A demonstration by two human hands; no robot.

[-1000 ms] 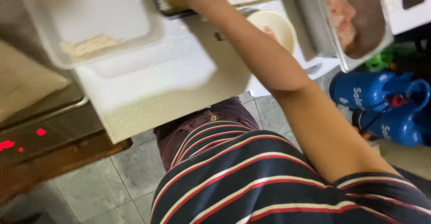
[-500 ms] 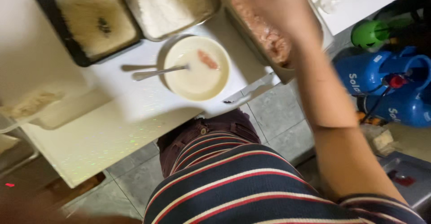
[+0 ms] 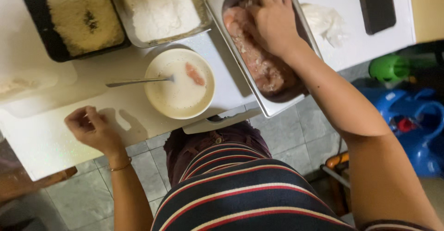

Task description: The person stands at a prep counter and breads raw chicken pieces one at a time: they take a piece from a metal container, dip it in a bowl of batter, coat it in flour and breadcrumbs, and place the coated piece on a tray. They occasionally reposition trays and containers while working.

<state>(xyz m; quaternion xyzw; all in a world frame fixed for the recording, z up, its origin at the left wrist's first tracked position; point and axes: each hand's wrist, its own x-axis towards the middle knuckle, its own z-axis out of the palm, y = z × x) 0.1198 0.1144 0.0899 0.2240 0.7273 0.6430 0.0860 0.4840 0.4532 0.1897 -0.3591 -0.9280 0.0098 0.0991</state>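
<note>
My right hand (image 3: 273,20) reaches into a steel tray (image 3: 217,9) of raw pink meat pieces (image 3: 252,59), fingers curled down onto the meat. My left hand (image 3: 90,127) rests on the white table (image 3: 51,143), fingers loosely curled, holding nothing. Between the hands stands a white bowl (image 3: 179,84) of pale liquid with one meat piece (image 3: 195,74) in it and a metal utensil (image 3: 136,80) lying across its rim.
A dark tray of breadcrumbs (image 3: 78,13) and a tray of white flour (image 3: 162,6) sit at the back. A crumpled white bag (image 3: 326,22) and a dark flat object (image 3: 375,4) lie at the right. Blue containers (image 3: 409,124) stand on the tiled floor.
The view has swung right. My right hand went from the back trays to the meat tray and now presses into the meat. My left hand has come into view on the table.
</note>
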